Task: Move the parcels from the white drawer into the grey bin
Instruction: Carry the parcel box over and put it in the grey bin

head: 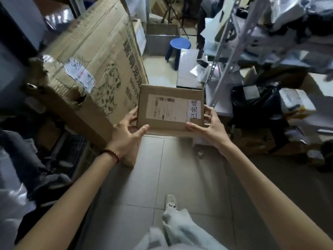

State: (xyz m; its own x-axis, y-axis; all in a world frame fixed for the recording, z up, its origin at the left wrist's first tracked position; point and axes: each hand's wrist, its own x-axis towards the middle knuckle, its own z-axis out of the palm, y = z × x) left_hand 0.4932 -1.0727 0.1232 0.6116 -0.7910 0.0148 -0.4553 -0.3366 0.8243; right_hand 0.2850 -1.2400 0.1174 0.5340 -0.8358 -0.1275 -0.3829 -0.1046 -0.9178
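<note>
A: Head view. What is the parcel (170, 109) made of, and where is it sitting?

B: Plain brown corrugated card: a flat rectangular box, matte, with crisp edges. It is hanging in the air above the tiled floor (180, 168), between both hands, its top face tilting toward the camera. A white shipping label (166, 108) with a barcode is covering most of the top. A smaller white sticker (195, 109) with printed characters is overlapping the label's right end.

A: Hands?

B: The left hand (128, 131) is gripping the left end, thumb lying across the near corner and fingers curling along the side. A dark red bead bracelet (111, 154) is circling that wrist. The right hand (210, 123) is gripping the right end the same way, thumb on the near edge and fingers spreading up the side wall.

A: Surroundings?

B: A large carton (93, 56) of worn card, with a torn corner and a printed spotted dog, is leaning just left of the parcel and narrowing the aisle. On the right a pale perforated metal shelf post (228, 51) is slanting upward, with a glossy black bag (255, 103) and soft-wrapped packages crowding beneath it. Farther along the aisle a round blue plastic stool (178, 45) is standing. Behind it is a grey bin (162, 39), rectangular and open-topped, well apart from the parcel. A pale shoe (170, 200) is showing on the floor below.
</note>
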